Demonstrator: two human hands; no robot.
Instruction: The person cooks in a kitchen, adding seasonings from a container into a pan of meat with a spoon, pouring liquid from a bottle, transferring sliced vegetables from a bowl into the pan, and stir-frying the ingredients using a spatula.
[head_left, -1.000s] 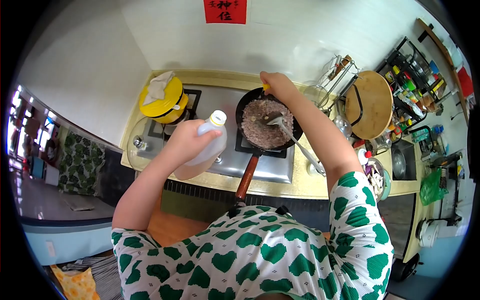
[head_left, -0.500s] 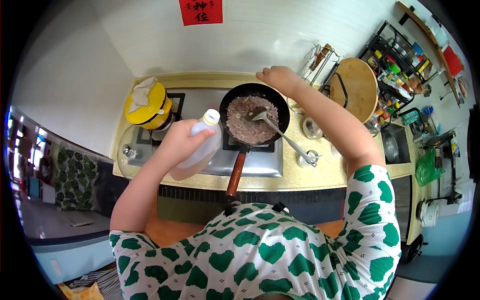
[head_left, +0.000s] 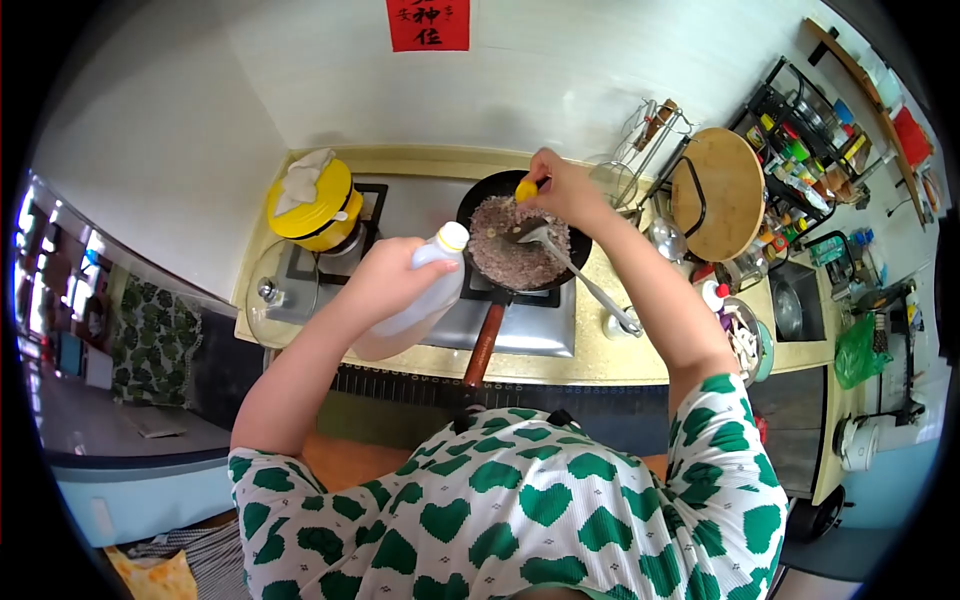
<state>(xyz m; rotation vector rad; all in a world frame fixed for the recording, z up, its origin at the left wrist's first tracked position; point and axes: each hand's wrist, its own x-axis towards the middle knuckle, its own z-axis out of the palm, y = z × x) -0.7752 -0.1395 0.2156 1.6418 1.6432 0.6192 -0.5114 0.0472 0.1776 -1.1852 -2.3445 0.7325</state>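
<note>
My left hand (head_left: 395,280) is closed around a translucent plastic bottle (head_left: 412,322) with a white neck and yellow ring, tilted slightly beside the pan. A small yellow cap (head_left: 526,190) is pinched in the fingers of my right hand (head_left: 567,192), above the pan's far right part. Below lies a black frying pan (head_left: 480,192) with a wooden handle (head_left: 487,343), on the stove. Browned minced meat (head_left: 512,262) is spread in it. A spatula (head_left: 592,287) rests in the meat, its grey handle leaning over the near right rim.
A yellow pot (head_left: 315,210) with a cloth on it stands left on the stove, near a glass lid (head_left: 268,290). To the right are a wooden cutting board (head_left: 718,195), a bowl of sliced pale food (head_left: 744,340), a spice rack (head_left: 800,145) and a sink (head_left: 797,300).
My right hand has moved down and towards me over the pan, and the yellow cap now shows in its fingers. The bottle stays in my left hand. The view has shifted slightly.
</note>
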